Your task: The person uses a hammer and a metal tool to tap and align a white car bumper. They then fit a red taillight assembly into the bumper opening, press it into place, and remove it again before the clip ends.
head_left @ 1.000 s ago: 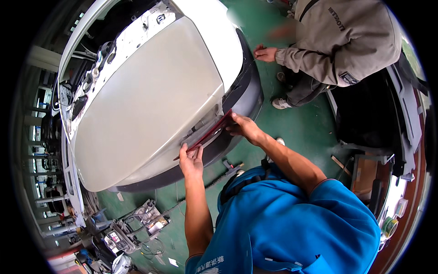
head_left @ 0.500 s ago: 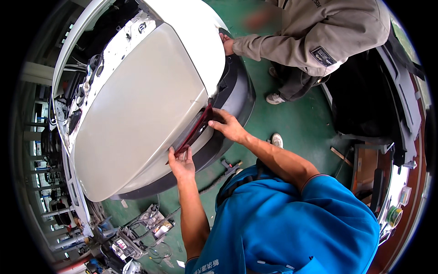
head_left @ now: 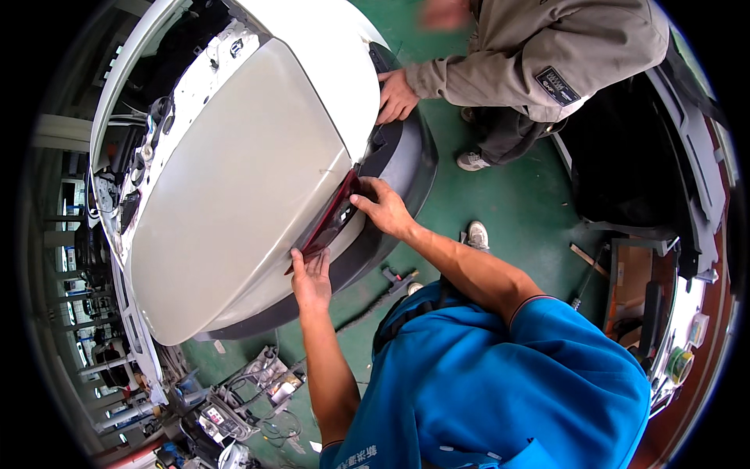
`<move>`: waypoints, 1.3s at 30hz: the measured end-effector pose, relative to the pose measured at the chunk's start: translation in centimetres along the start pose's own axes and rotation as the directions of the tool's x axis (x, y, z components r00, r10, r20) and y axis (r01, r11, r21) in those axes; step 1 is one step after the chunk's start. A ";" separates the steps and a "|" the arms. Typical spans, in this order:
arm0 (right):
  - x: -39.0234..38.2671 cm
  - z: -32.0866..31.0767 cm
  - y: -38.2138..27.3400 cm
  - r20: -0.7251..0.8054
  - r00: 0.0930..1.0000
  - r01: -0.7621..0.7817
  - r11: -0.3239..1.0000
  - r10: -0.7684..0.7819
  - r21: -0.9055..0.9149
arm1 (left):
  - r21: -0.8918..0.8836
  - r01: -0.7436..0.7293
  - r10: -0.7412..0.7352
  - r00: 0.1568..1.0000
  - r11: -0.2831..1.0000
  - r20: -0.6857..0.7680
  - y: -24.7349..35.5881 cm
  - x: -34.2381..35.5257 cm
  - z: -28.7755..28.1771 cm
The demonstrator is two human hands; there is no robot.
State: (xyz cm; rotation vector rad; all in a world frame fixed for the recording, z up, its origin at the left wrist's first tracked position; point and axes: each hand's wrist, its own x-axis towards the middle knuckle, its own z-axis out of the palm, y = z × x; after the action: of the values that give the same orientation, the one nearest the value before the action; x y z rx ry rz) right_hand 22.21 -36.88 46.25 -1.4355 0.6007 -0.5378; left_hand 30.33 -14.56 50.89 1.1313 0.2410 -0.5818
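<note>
A dark red tail light (head_left: 341, 213), long and narrow, lies along the rear edge of a beige car panel (head_left: 234, 180). My right hand (head_left: 384, 209) grips its upper end, thumb on the near face and fingers curled around the far end. At the lower end, my left hand (head_left: 312, 283) holds it with the fingertips, palm turned up. The light sits against the panel edge; whether it is seated there is hidden. Below it curves a dark grey bumper (head_left: 269, 319).
Another person in a tan jacket (head_left: 516, 59) stands at the far right of the car, one hand (head_left: 397, 98) on the white fender's edge. Tools and cables (head_left: 234, 410) lie on the green floor at lower left. A dark car part (head_left: 633, 156) stands at the right.
The tail light has tilted slightly and sits closer to the panel, with both my hands still on it. The other person's hand has moved nearer along the fender edge and spread flatter.
</note>
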 end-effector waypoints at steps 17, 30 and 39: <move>-0.7 0.7 -2.1 -0.035 0.995 0.071 0.909 -0.093 -0.412 | 0.588 -0.022 0.074 0.995 0.808 -0.064 1.5 0.6 0.4; 1.6 -0.8 -2.7 0.150 0.985 0.157 0.779 -0.082 -0.607 | 0.523 -0.144 0.242 0.962 0.840 -0.125 -1.4 1.1 1.2; 3.9 -0.8 -2.7 0.315 0.946 0.252 0.793 -0.080 -0.555 | 0.374 -0.250 0.372 0.878 0.893 -0.301 -4.5 2.7 1.7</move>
State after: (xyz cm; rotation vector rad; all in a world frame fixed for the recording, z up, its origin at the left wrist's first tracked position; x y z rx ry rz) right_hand 24.63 -40.25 48.67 -2.1373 0.4280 -0.2782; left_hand 29.90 -18.29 46.90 1.5662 0.2783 -0.1108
